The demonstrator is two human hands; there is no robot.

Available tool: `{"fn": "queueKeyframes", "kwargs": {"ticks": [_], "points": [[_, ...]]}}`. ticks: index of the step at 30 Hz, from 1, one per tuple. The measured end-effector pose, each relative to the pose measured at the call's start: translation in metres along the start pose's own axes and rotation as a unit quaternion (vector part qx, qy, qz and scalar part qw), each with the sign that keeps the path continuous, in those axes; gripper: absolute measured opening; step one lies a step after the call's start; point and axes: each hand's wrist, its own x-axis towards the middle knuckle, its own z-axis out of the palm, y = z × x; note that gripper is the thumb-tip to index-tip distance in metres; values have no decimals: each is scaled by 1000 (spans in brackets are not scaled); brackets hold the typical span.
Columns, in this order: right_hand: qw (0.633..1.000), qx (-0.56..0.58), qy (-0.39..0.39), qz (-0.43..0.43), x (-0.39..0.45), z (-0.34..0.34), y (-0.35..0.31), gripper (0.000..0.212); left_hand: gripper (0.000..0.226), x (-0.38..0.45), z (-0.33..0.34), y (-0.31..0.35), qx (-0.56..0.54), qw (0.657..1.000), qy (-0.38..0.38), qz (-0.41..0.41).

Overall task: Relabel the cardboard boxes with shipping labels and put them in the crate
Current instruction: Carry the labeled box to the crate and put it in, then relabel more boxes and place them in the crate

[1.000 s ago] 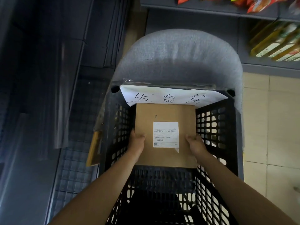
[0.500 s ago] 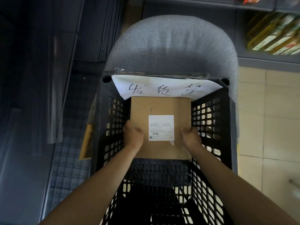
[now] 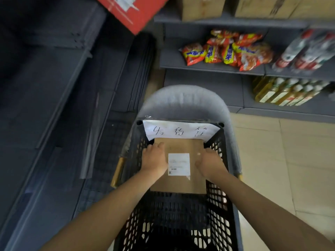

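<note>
Head view: a flat brown cardboard box [image 3: 178,183] with a white shipping label [image 3: 179,164] on top lies inside the black lattice crate [image 3: 220,211], at its far end. The left hand [image 3: 154,160] and right hand [image 3: 210,164] rest palm-down on the box top, fingers relaxed, on either side of the label.

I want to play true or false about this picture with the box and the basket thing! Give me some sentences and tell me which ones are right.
1. The cardboard box is inside the black crate. True.
2. Only one hand touches the box. False: the left hand and the right hand both rest on top of it.
3. A white shipping label is stuck on top of the box. True.
4. The label sits outside both hands. False: it lies between them.
5. A white paper sign with handwriting hangs at the crate's far edge. True.
</note>
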Motion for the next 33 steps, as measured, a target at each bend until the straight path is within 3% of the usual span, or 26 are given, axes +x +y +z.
{"fn": "queueKeyframes", "kwargs": {"ticks": [4, 11, 17, 22, 33], "points": [[996, -63, 33, -59, -45, -60, -24, 25, 41, -34, -68, 5, 77, 997, 23, 14], [973, -136, 96, -163, -135, -141, -75, 27, 40, -126, -180, 1, 107, 992, 62, -3], [939, -165, 157, -259, -229, -170, -129, 31, 42, -230, -240, -19, 116, 984, 125, -44], [913, -170, 176, -327, -318, -141, -165, 30, 40, -327, -241, -57, 57, 980, 180, -59], [833, -280, 69, -472, -443, 16, -222, 29, 35, -529, -123, -139, 5, 967, 121, -222]]}}
